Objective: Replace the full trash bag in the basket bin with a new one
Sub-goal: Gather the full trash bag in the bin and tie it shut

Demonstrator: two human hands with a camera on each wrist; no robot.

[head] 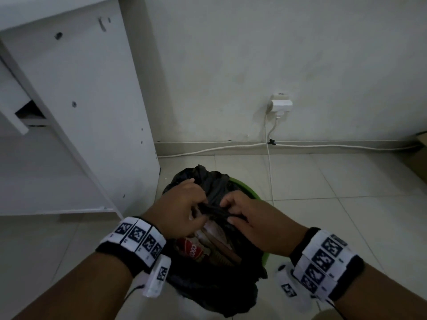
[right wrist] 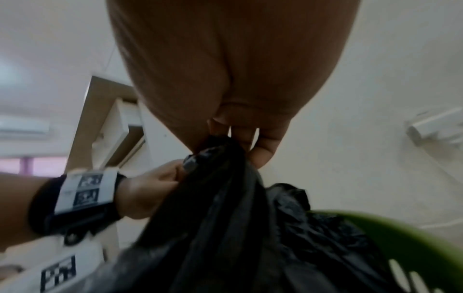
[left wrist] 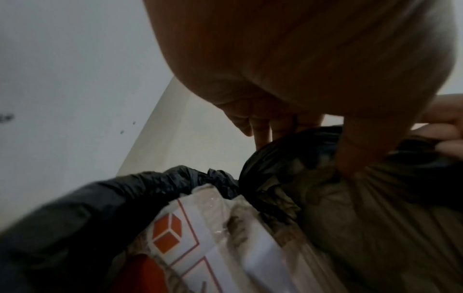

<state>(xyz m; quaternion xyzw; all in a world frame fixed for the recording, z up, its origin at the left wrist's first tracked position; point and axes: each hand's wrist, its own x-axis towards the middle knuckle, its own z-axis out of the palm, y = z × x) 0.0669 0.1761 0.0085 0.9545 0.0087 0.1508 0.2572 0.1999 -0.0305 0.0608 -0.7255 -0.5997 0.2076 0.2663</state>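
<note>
The full black trash bag (head: 215,181) sits in the green basket bin (head: 245,188) on the tiled floor (head: 323,204), its mouth partly gathered, wrappers (head: 208,245) showing. The left hand (head: 182,209) and right hand (head: 251,218) each pinch bunched rim plastic. Thin film could tear or slip, likely spilling rubbish, if pulled hard.

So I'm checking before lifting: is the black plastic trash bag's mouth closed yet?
Not yet: black plastic trash bag gapes, rubbish showing, though both hands pinch its rim.
</note>
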